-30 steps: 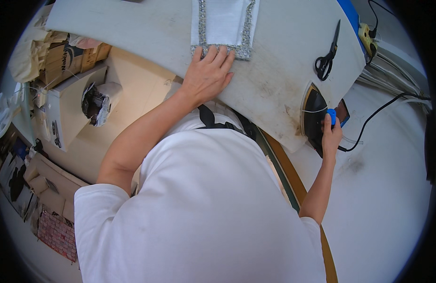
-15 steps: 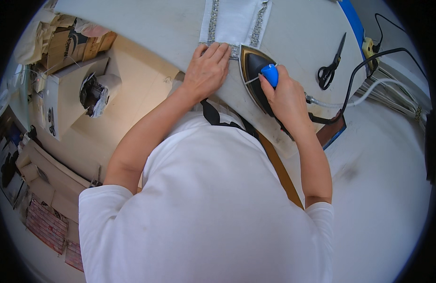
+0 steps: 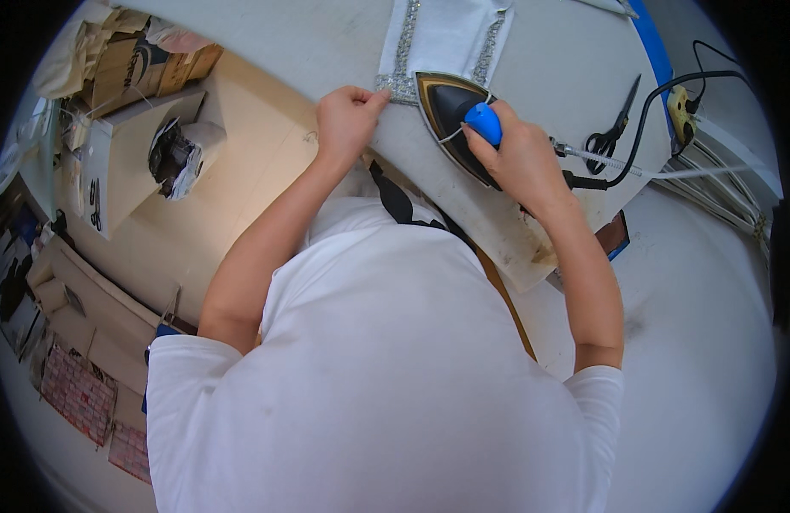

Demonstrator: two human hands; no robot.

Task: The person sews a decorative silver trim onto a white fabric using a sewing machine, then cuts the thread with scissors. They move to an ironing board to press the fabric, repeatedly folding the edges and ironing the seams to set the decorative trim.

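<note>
A white fabric piece [image 3: 446,43] with silvery beaded trim [image 3: 398,89] along its sides and near edge lies at the far side of the work surface. My right hand [image 3: 521,154] is wrapped around the handle of a steam iron [image 3: 453,118] with a blue knob. The iron's tip rests over the near edge of the fabric, hiding part of the trim. At the trim's left corner, my left hand [image 3: 348,122] is closed, thumb and forefinger pinching the edge.
Black scissors [image 3: 613,132] lie to the right of the iron. A black cord [image 3: 639,132] and a pale hose [image 3: 621,165] run off right, near a socket block [image 3: 681,115]. Cardboard boxes [image 3: 147,68] and an open carton with dark plastic [image 3: 174,158] stand at left.
My left hand has gone from lying flat on the trim to pinching its left corner. The iron has slid left and now covers more of the near trim.
</note>
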